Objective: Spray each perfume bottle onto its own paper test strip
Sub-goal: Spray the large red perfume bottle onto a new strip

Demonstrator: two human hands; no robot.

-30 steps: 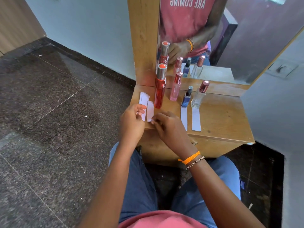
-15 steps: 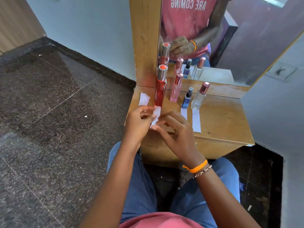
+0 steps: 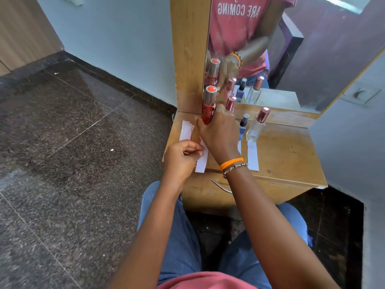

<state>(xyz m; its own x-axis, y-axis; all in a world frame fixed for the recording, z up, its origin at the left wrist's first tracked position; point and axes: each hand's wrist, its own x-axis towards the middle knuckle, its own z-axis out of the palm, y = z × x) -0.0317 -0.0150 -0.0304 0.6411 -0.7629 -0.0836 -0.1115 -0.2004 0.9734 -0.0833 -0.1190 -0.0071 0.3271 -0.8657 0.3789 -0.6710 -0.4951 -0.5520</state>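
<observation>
Right hand (image 3: 218, 132) reaches far, fingers wrapped round tall red glass perfume bottle (image 3: 209, 109) at far left of wooden vanity shelf (image 3: 287, 155). Left hand (image 3: 181, 159) pinches white paper test strip (image 3: 201, 161) at near edge. Mirror (image 3: 291, 49) shows reversed "ARE COMING" (shirt print). Dark granite floor (image 3: 73, 142).

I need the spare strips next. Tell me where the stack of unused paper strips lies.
In the head view the stack of spare paper strips lies at the wooden shelf's far-left corner, just left of the red perfume bottle and beyond the left hand.
</observation>
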